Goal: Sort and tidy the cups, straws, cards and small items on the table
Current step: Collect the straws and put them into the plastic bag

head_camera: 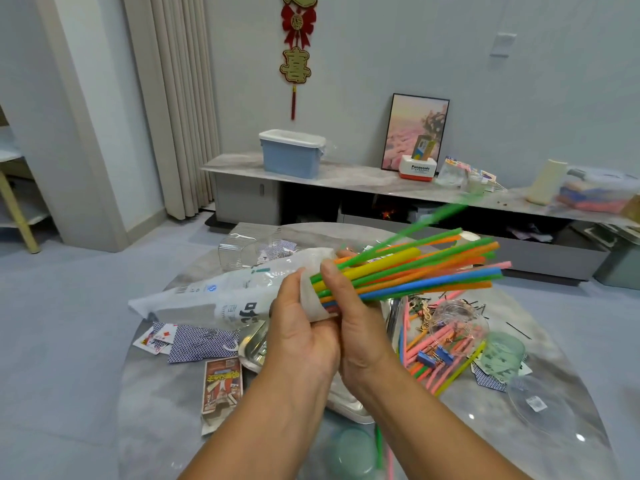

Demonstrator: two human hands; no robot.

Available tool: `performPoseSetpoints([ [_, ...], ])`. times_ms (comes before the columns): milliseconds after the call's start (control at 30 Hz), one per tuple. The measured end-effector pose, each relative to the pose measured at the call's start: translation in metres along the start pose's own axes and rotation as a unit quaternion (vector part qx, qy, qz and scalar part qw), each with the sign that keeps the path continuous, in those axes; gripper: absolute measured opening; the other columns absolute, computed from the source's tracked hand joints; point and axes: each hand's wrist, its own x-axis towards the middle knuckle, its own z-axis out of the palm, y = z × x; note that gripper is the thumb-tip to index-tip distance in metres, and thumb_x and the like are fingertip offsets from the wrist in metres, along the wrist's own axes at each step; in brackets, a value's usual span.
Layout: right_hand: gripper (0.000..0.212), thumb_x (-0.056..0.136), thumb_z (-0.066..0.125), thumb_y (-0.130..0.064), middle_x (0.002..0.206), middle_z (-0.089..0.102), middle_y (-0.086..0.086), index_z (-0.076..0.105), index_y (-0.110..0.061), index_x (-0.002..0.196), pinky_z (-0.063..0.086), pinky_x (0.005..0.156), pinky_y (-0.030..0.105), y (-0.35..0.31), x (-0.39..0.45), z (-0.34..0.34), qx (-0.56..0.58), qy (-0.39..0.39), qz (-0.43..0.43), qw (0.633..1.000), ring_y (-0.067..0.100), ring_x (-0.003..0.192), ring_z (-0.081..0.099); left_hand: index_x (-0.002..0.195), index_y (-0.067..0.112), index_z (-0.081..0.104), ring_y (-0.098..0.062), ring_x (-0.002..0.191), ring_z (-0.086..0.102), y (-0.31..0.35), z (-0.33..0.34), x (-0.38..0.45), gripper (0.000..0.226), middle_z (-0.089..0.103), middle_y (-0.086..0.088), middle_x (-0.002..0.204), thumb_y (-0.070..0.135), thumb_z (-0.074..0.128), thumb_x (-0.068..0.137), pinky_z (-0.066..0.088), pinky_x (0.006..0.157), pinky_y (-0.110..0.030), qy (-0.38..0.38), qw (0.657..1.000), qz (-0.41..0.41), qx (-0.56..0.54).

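Note:
Above the round table, my left hand [300, 327] grips the open mouth of a white plastic bag [221, 296]. My right hand [356, 320] grips a bundle of coloured straws [426, 271] whose near ends sit inside the bag's mouth. The bundle fans out up and to the right. More loose straws [440, 355] lie on the table at the right, among blue binder clips [434, 356]. Blue-backed playing cards [197, 342] lie spread at the left, with a card box [221, 382] in front of them. Clear cups [462, 323] and a green cup [505, 351] lie at the right.
A metal tray [254, 351] sits under my hands. A clear container [239, 249] stands at the table's far side, and a clear lid [540, 403] lies at the right edge. A green cup [353, 452] is near the front edge. Behind the table runs a low cabinet [346, 178].

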Motion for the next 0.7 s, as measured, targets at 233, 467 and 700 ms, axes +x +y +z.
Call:
performPoseSetpoints([
  [233, 0.040, 0.082, 0.078, -0.046, 0.092, 0.072, 0.002, 0.065, -0.024, 0.113, 0.059, 0.069, 0.036, -0.040, 0.023, -0.020, 0.006, 0.155, -0.112, 0.981, 0.023, 0.088, 0.074, 0.106, 0.014, 0.059, -0.016, 0.056, 0.069, 0.029, -0.009, 0.019, 0.015, 0.067, -0.005, 0.072, 0.006, 0.062, 0.093, 0.059, 0.051, -0.033, 0.126, 0.984, 0.123, 0.034],
  [467, 0.026, 0.102, 0.052, -0.027, 0.105, 0.076, -0.008, 0.072, -0.040, 0.111, 0.058, 0.081, 0.037, -0.047, 0.026, -0.033, -0.116, 0.171, -0.150, 0.967, 0.012, 0.098, 0.073, 0.128, 0.008, 0.060, -0.025, 0.098, 0.073, 0.017, -0.016, 0.025, 0.040, 0.071, -0.013, 0.115, 0.015, 0.072, 0.090, 0.059, 0.087, -0.049, 0.132, 0.980, 0.131, 0.071],
  [700, 0.049, 0.098, 0.046, -0.043, 0.135, 0.064, -0.005, 0.052, -0.031, 0.145, 0.046, 0.101, 0.041, -0.011, 0.010, -0.018, -0.096, 0.115, -0.051, 0.987, 0.022, 0.130, 0.058, 0.119, 0.005, 0.061, -0.036, 0.101, 0.067, 0.012, -0.016, 0.025, 0.028, 0.067, -0.022, 0.115, 0.013, 0.064, 0.093, 0.054, 0.093, -0.060, 0.108, 0.983, 0.114, 0.094],
])
